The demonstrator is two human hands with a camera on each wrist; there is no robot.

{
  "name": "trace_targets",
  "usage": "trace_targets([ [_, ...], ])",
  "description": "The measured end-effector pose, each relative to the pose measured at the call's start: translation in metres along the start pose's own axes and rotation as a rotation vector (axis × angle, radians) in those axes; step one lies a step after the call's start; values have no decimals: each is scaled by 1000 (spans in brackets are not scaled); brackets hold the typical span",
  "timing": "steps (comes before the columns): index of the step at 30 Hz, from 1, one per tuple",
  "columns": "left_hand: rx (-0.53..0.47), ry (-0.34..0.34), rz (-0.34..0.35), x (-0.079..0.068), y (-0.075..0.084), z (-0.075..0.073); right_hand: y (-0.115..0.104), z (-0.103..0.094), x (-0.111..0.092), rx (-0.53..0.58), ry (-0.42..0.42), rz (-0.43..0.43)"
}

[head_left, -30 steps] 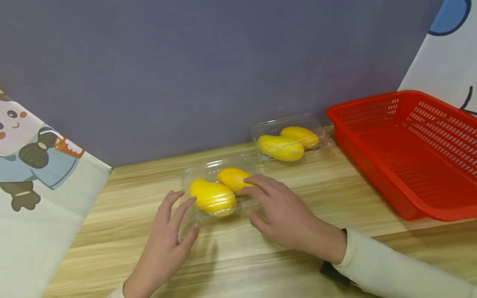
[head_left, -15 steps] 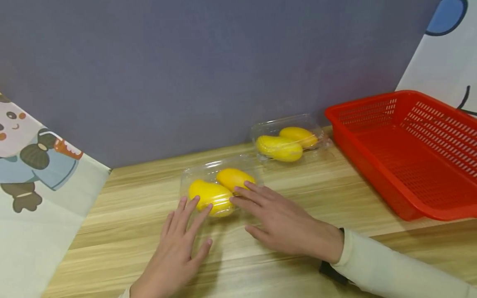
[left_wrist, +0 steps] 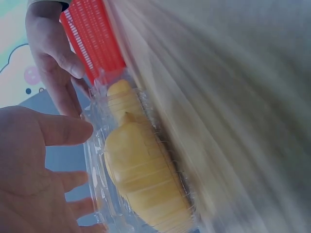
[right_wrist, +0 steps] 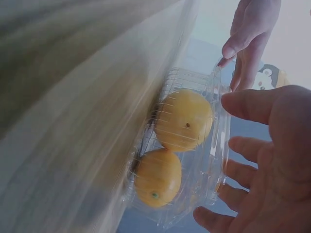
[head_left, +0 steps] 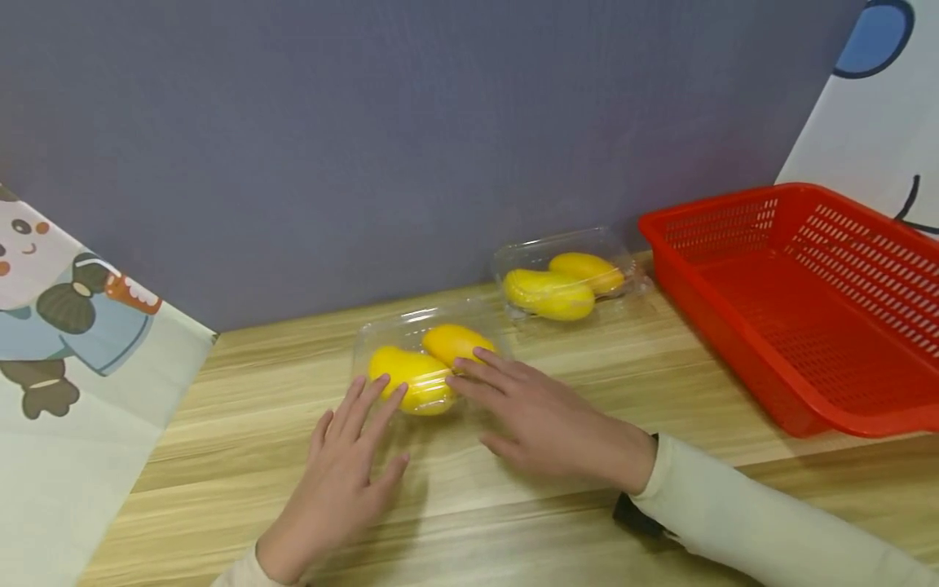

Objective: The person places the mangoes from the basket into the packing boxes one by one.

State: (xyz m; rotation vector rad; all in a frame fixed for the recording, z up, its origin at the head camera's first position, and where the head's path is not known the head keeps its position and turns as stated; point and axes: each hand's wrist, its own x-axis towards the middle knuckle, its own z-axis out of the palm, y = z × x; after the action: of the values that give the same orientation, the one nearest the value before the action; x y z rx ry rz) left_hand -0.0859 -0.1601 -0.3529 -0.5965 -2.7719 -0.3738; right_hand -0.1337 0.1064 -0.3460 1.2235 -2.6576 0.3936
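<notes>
A clear plastic clamshell box (head_left: 392,333) lies on the wooden table with two yellow mangoes inside, a larger one (head_left: 399,371) and a smaller one (head_left: 451,341). My left hand (head_left: 345,481) reaches over the box's near left edge, fingers fairly straight and spread, fingertips at the lid. From the right, my right hand (head_left: 543,420) lies over the near right part with its fingers extended across the lid. In both wrist views the fingertips sit along the lid side of the box (left_wrist: 99,170), and neither hand curls around it.
A second clear box (head_left: 524,253) with two mangoes (head_left: 550,295) stands behind and to the right, near the grey wall (head_left: 367,163). At the right is a red perforated basket (head_left: 722,326). A cartoon-printed panel (head_left: 95,367) borders the left side.
Both hands have come in over the lid, the left moving right and its fingers straightening. The nearer box has shifted slightly away toward the wall.
</notes>
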Motion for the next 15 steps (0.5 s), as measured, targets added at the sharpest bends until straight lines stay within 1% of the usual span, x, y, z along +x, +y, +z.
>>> trace_targets([
  [5,-19,-27,-23,12,-7,3,7,4,8,23,20,14],
  [10,-51,-58,-59,26,-15,6,14,8,19,-6,52,22],
  [15,-89,-81,-91,36,-19,8,18,10,29,-41,72,28],
])
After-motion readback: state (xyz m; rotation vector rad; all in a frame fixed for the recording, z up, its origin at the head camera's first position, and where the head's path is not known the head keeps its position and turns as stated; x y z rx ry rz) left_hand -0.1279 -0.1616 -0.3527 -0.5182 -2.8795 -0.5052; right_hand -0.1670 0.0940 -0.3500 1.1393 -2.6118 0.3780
